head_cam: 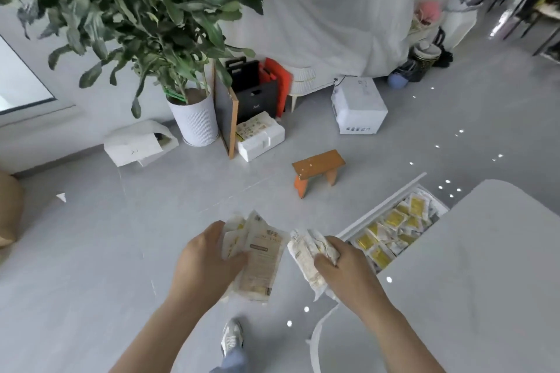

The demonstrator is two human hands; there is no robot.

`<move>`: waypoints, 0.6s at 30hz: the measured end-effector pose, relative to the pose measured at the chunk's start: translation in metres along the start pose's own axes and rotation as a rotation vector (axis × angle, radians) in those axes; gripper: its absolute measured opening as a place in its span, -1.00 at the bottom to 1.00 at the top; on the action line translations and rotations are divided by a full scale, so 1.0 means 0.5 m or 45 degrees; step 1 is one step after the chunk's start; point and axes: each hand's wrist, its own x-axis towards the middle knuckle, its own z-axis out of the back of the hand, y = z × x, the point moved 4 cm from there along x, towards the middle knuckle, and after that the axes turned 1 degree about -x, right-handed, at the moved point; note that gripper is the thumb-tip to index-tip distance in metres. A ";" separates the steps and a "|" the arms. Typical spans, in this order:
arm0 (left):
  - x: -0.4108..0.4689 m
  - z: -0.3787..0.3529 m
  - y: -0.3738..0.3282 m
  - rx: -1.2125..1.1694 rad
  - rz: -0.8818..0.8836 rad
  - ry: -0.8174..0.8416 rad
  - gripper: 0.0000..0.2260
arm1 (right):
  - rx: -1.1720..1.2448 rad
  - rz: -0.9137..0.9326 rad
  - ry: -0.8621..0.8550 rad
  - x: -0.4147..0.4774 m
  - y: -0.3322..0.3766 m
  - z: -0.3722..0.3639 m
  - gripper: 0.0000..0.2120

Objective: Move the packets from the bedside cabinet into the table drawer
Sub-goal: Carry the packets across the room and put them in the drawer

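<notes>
My left hand point(206, 263) grips a bunch of pale paper packets point(260, 257) with brown print, held above the grey floor. My right hand point(345, 269) grips another white packet bundle point(306, 254) just right of the first. Both hands are left of the open table drawer point(378, 212), which holds several white and yellow packets point(394, 227). The white table top point(485, 251) covers the drawer's right part. The bedside cabinet is not in view.
A small orange stool point(318, 169) stands on the floor beyond the drawer. Further back are a potted plant point(194, 118), white foam boxes point(260, 136), a white appliance point(357, 106), black and red bags point(257, 88) and a draped white sheet point(333, 9). My shoe point(231, 338) is below.
</notes>
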 end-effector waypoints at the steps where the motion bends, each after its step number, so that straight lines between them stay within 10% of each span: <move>1: 0.033 0.006 -0.001 0.015 -0.016 0.034 -0.78 | -0.015 -0.024 -0.019 0.018 0.009 -0.004 -0.85; 18: 0.418 -0.107 -0.147 0.094 -0.212 0.474 -0.77 | 0.071 -0.438 -0.235 0.253 -0.015 0.029 -0.93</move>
